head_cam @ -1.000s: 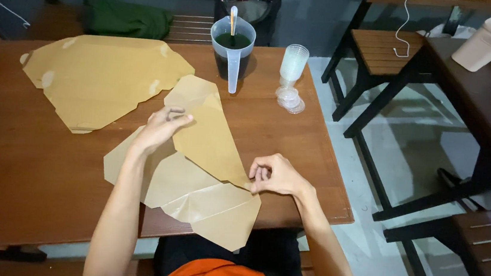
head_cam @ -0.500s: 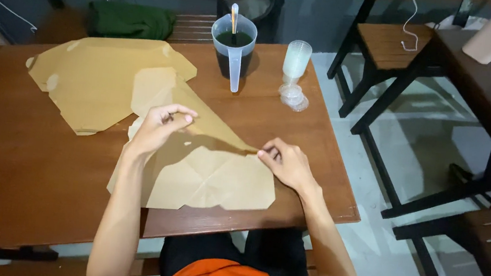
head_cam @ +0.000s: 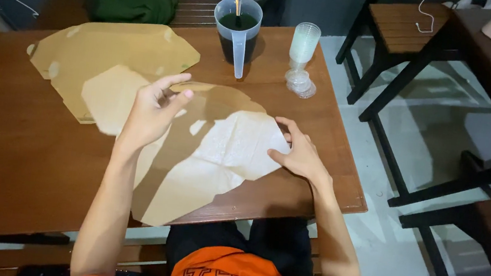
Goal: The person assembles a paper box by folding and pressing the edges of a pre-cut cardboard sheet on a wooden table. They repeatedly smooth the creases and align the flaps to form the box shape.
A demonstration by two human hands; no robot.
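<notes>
Lying unfolded across the near half of the wooden table [head_cam: 10,151], creased brown paper sheet [head_cam: 208,152] (glossy inner face up). Left hand [head_cam: 152,111] raised just above it, fingers loosely open, grasping nothing; right hand [head_cam: 298,152] pressed flat on its right edge. Behind: a second paper sheet [head_cam: 109,53], a measuring jug [head_cam: 238,26] of dark liquid, stacked clear cups [head_cam: 304,44].

- A brown paper sheet [head_cam: 208,152] with an irregular, cut outline lies opened out flat on the wooden worktop [head_cam: 28,153], in front of the person.
- Crease lines cross its pale, glossy right part, meeting near the middle.
- Its near corner juts past the worktop's front edge.
- The left hand [head_cam: 152,111] is raised over its upper left part, fingers loosely curled; the right hand [head_cam: 298,152] presses flat on its right edge.
- Its far left part overlaps a second, similar sheet.
</notes>
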